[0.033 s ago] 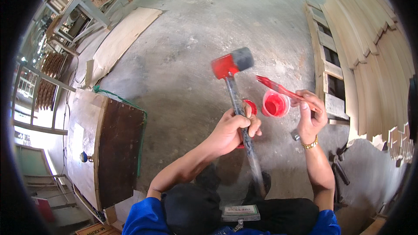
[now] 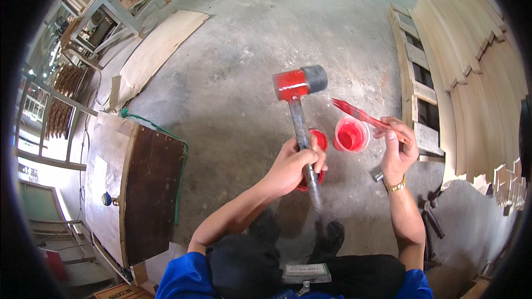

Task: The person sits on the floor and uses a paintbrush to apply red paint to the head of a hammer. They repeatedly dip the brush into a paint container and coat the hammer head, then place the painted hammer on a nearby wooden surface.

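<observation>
My left hand (image 2: 292, 167) is wrapped round the handle of a mallet (image 2: 291, 84), held up with its head away from me. Wet-looking red paint covers much of the head, while its right end is black. In my right hand (image 2: 398, 149) a paintbrush (image 2: 366, 117) is pinched by its red handle, bristles pointing left towards the mallet head without touching it. Below the brush stands a clear plastic cup (image 2: 351, 135) with red paint inside. A red round container (image 2: 318, 139) shows partly behind my left hand, mostly hidden.
On the right lie a wooden pallet (image 2: 417, 86) and stacked pale boards (image 2: 465, 66). A wooden cabinet (image 2: 149, 196) stands at left, with a flat sheet (image 2: 160, 50) beyond it. Dark hand tools (image 2: 434, 221) lie on the floor near my right forearm.
The mallet head has shifted slightly right and turned, showing more of its red side; the handle's lower end has swung left. The brush has moved a little right.
</observation>
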`<state>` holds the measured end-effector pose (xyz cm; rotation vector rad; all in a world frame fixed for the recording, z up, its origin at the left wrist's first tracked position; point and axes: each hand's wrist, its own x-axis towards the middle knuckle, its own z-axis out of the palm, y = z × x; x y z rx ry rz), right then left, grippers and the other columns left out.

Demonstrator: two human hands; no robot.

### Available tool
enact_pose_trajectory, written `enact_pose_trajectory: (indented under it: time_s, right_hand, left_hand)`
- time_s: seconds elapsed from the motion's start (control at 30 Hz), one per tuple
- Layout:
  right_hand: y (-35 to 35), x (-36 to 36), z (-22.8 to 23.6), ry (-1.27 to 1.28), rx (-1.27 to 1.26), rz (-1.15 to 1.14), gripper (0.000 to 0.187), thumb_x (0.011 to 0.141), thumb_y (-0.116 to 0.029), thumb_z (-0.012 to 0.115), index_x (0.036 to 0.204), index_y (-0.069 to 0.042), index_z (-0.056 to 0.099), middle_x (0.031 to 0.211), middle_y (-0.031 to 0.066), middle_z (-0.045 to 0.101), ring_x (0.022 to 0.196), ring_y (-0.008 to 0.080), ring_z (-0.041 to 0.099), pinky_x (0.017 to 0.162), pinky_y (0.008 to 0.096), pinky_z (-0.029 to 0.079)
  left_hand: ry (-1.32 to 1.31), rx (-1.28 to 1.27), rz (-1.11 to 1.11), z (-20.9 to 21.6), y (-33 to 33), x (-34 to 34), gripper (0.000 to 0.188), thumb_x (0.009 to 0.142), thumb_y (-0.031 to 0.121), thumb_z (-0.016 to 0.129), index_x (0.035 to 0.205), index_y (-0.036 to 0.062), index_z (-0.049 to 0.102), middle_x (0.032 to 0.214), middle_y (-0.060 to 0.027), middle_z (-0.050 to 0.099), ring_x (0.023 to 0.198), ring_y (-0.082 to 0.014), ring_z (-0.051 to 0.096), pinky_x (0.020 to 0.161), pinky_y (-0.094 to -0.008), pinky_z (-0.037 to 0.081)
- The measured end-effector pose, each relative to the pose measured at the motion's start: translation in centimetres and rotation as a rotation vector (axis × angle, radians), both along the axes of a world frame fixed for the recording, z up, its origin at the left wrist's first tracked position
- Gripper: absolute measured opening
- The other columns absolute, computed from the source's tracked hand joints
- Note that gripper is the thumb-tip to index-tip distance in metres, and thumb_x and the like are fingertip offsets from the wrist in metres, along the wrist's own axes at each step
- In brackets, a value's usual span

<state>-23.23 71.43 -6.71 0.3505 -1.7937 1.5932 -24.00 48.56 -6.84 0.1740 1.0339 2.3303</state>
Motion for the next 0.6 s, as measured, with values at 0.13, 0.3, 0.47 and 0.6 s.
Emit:
enact_pose_trajectory:
  time_s: [0.13,0.3,0.47,0.6]
  right_hand:
    - [2.7,-0.1,-1.3,-0.093,-0.187,-0.113,0.015,0.091,-0.006,0.053,0.103,0.003,0.053,0.102,0.0201,0.062,0.073,0.0201,0.064,0.063,0.0287,0.054]
    - [5.6,0.1,-1.1,-0.105,-0.454,-0.118,0.015,0.093,-0.01,0.051,0.102,0.002,0.053,0.104,0.0187,0.061,0.073,0.018,0.062,0.061,0.0291,0.053]
    - [6.7,1.9,3.5,0.023,-0.552,-0.038,0.013,0.092,-0.013,0.053,0.1,-0.003,0.054,0.106,0.0168,0.06,0.071,0.0157,0.058,0.062,0.0269,0.051]
    - [6.1,5.3,6.3,0.096,-0.451,0.211,0.012,0.089,-0.007,0.052,0.098,0.0,0.049,0.089,0.0195,0.058,0.053,0.0167,0.056,0.044,0.0231,0.047]
  left_hand:
    - [0.261,-0.501,0.229,-0.9,-1.2,-0.3,0.014,0.082,0.006,0.061,0.089,0.008,0.049,0.065,-0.0007,0.049,0.058,-0.0111,0.047,0.056,-0.0312,0.044]
    - [0.899,-1.245,0.553,1.2,-2.8,-0.7,0.027,0.076,0.025,0.073,0.085,0.0043,0.059,0.068,-0.0127,0.059,0.059,-0.0264,0.059,0.055,-0.0351,0.045]
    - [1.578,-1.516,0.634,4.3,-5.5,-1.2,0.026,0.06,0.015,0.073,0.083,0.0103,0.063,0.066,-0.0035,0.053,0.059,-0.0222,0.054,0.054,-0.0333,0.04]
    - [1.593,-1.624,0.416,4.4,-5.2,-0.1,0.031,0.056,0.012,0.073,0.086,0.0104,0.064,0.068,-0.0022,0.051,0.061,-0.0195,0.053,0.056,-0.0316,0.039]
